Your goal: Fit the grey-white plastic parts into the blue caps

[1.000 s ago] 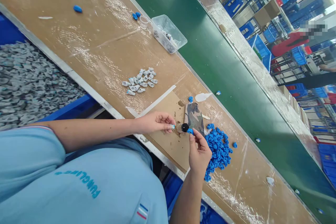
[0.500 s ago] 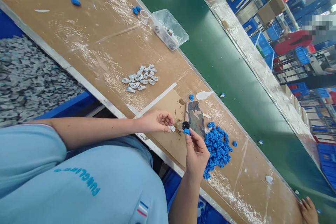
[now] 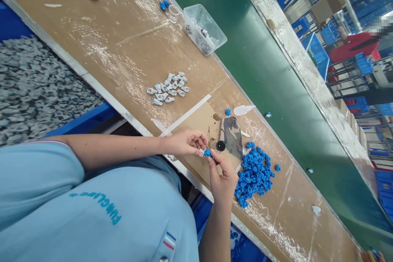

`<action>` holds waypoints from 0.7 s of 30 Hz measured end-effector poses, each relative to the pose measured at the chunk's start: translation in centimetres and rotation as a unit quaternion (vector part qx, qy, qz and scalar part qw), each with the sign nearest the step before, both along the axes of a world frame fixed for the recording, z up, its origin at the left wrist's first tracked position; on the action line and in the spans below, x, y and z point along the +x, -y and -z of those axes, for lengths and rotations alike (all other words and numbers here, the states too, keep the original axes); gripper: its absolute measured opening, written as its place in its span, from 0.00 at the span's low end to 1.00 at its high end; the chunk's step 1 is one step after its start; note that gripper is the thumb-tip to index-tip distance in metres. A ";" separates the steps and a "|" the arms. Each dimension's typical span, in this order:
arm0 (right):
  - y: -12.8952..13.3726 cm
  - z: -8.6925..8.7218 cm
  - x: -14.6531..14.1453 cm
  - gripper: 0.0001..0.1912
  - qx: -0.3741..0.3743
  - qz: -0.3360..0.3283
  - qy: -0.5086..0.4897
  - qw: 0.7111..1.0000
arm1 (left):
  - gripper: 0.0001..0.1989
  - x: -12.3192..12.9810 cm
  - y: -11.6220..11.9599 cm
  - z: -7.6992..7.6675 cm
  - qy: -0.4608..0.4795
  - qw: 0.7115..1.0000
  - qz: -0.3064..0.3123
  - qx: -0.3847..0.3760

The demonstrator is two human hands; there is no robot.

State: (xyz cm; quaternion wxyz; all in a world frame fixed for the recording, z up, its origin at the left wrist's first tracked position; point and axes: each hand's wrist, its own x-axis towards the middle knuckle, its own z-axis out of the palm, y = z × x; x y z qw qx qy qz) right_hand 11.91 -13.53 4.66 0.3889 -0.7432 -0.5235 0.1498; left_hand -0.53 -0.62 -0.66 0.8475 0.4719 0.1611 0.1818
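Between thumb and fingers, my left hand (image 3: 188, 142) pinches a small white-grey plastic piece (image 3: 202, 152), mostly covered by the fingertips. My right hand (image 3: 223, 172) grips a small blue plastic piece (image 3: 208, 153) by its right end. The two pieces meet, or nearly so; I cannot tell if they are joined. Just behind them stands a small clear cup with a black round top (image 3: 220, 145). A camouflage cloth (image 3: 231, 137) lies beside it. A heap of blue pieces (image 3: 253, 174) is right of my right hand, and grey-white pieces (image 3: 168, 88) lie beyond my left.
A clear plastic box (image 3: 204, 28) with small parts stands by the green conveyor belt (image 3: 245, 49). A blue bin (image 3: 73, 119) full of grey pieces is at the left. A white bottle-shaped item (image 3: 243, 109) lies near the belt. Another person's hand (image 3: 370, 255) shows bottom right.
My right hand has moved left, bringing the blue piece from beside the black-topped cup to the white-grey piece in my left hand. The view has shifted slightly.
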 end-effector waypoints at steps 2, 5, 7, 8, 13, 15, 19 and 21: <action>0.0 -0.2 0.0 0.10 -0.009 -0.002 -0.012 1.000 | 0.17 0.0 0.0 0.1 -0.001 1.000 0.006 -0.002; 0.1 -0.3 0.2 0.09 -0.029 0.001 -0.042 0.999 | 0.16 -0.1 0.0 0.1 -0.014 1.000 0.018 0.004; 0.2 -0.1 0.2 0.09 -0.038 0.002 -0.072 0.997 | 0.16 -0.1 0.0 0.0 -0.021 0.999 0.023 0.004; 0.3 0.1 0.1 0.09 -0.039 0.006 -0.089 0.995 | 0.16 -0.1 0.0 0.0 -0.023 0.999 0.025 0.000; 0.6 1.6 -0.8 0.09 -0.007 0.088 -0.172 0.981 | 0.18 -0.1 0.0 -0.1 -0.020 0.999 0.025 -0.025; 0.6 2.1 -1.3 0.11 0.003 0.115 -0.208 0.971 | 0.18 -0.1 -0.1 -0.2 -0.019 0.999 0.024 -0.019; 0.6 2.5 -1.8 0.14 0.013 0.164 -0.284 0.945 | 0.14 -0.4 -0.7 -0.8 -0.065 0.993 0.082 0.059; 0.6 2.6 -1.7 0.15 0.015 0.179 -0.301 0.937 | 0.12 -0.5 -1.1 -1.2 -0.094 0.974 0.132 0.159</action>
